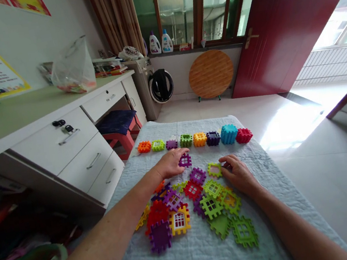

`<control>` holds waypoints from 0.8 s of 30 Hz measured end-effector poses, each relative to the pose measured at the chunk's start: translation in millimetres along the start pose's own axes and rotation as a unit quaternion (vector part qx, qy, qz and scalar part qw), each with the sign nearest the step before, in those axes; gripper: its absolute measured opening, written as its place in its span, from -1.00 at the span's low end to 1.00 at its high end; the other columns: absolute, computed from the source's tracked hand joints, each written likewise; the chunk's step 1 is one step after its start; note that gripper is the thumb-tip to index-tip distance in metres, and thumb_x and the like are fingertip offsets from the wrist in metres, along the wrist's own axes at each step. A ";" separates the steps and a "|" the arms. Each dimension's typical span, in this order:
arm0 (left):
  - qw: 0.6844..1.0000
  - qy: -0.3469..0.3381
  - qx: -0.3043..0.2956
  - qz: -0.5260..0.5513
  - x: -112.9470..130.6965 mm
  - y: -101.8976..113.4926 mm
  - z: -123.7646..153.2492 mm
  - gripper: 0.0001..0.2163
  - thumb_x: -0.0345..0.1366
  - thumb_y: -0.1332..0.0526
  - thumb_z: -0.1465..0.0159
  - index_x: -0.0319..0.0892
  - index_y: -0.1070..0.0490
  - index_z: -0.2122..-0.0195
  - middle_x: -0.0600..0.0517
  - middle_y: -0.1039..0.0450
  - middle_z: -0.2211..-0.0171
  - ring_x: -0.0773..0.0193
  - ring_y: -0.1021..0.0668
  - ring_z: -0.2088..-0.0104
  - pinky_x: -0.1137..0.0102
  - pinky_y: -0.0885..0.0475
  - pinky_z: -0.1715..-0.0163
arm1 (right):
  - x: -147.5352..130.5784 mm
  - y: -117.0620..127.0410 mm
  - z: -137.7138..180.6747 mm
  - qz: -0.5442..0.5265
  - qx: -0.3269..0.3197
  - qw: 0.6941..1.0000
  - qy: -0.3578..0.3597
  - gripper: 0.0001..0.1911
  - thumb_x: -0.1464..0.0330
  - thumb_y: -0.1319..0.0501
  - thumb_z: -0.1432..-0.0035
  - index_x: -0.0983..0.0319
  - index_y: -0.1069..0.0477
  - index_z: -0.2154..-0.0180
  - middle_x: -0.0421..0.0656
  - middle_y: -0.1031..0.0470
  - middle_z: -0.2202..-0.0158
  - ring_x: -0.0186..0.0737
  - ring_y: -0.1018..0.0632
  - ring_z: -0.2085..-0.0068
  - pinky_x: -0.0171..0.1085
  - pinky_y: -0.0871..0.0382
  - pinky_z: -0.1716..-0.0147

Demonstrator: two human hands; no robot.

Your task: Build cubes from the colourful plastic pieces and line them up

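My left hand [170, 163] lies on the pale blue quilt [266, 167] with its fingers pinched on a purple window tile [185, 160]. At the same depth, my right hand [238, 173] rests with its fingertips pinching the edge of a light green tile [214, 169]. Between and below both hands lies a loose pile of several flat interlocking tiles [193, 208] in purple, green, red and yellow. Beyond the hands, near the quilt's far edge, stands a row of several assembled cubes [195, 140], from orange at the left to red at the right.
A white desk with drawers [72, 142] stands close on the left, with a red stool [120, 128] under it. A washing machine [153, 87], a round wooden tabletop [211, 73] and a dark red door [291, 17] are at the back. Tiled floor lies to the right.
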State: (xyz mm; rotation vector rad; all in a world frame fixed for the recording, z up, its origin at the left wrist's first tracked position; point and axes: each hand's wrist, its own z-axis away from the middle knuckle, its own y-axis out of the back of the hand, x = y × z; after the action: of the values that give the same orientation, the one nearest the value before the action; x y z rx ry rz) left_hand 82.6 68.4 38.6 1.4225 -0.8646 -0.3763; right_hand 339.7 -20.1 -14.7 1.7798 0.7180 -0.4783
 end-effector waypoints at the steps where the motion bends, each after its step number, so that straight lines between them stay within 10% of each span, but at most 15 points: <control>1: 0.999 -0.031 0.002 0.020 7.0 1.7 0.9 -0.42 -0.43 -0.23 0.02 -0.18 -0.23 -0.09 -0.08 -0.39 -0.01 0.12 -0.43 0.01 0.30 -0.28 -0.04 | -0.1 0.1 0.0 0.000 0.000 1.000 0.002 -0.77 0.37 -0.09 -0.05 0.21 -0.39 0.20 -0.14 -0.40 0.25 -0.27 -0.47 0.31 -0.26 -0.36 0.24; 6: 0.993 -0.101 -0.028 0.063 35.5 7.0 0.6 -0.46 -0.49 -0.20 0.03 -0.23 -0.27 -0.05 -0.09 -0.39 0.03 0.14 -0.44 0.05 0.29 -0.30 -0.02 | -0.4 0.5 0.4 0.003 0.001 1.000 -0.002 -0.77 0.35 -0.10 -0.06 0.22 -0.40 0.21 -0.15 -0.40 0.26 -0.28 -0.47 0.31 -0.28 -0.35 0.25; 15: 1.000 0.010 -0.009 -0.010 37.8 9.6 26.0 -0.69 -0.41 -0.19 -0.10 -0.19 -0.36 0.09 -0.10 -0.35 0.07 0.11 -0.43 0.06 0.27 -0.31 0.01 | -21.4 3.8 1.1 0.064 0.022 0.994 0.085 -0.74 0.39 -0.12 -0.09 0.19 -0.40 0.14 -0.07 -0.44 0.09 -0.07 -0.38 0.06 -0.07 -0.21 0.03; 24: 0.997 0.001 -0.074 0.020 54.3 -3.7 65.3 -0.87 -0.37 -0.21 -0.10 -0.14 -0.42 0.30 -0.01 -0.41 0.22 0.18 -0.44 0.16 0.37 -0.36 0.14 | -62.0 -20.2 0.6 0.117 -0.102 0.983 0.093 -0.62 0.25 -0.26 -0.03 0.16 -0.37 0.07 -0.07 -0.49 0.18 0.01 -0.34 0.10 -0.04 -0.13 0.11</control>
State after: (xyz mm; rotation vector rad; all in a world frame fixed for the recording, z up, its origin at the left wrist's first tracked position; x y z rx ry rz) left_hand 72.7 -15.7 45.8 1.2672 -0.8462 -0.3996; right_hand 280.4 -30.9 10.3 1.7017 0.6512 -0.0768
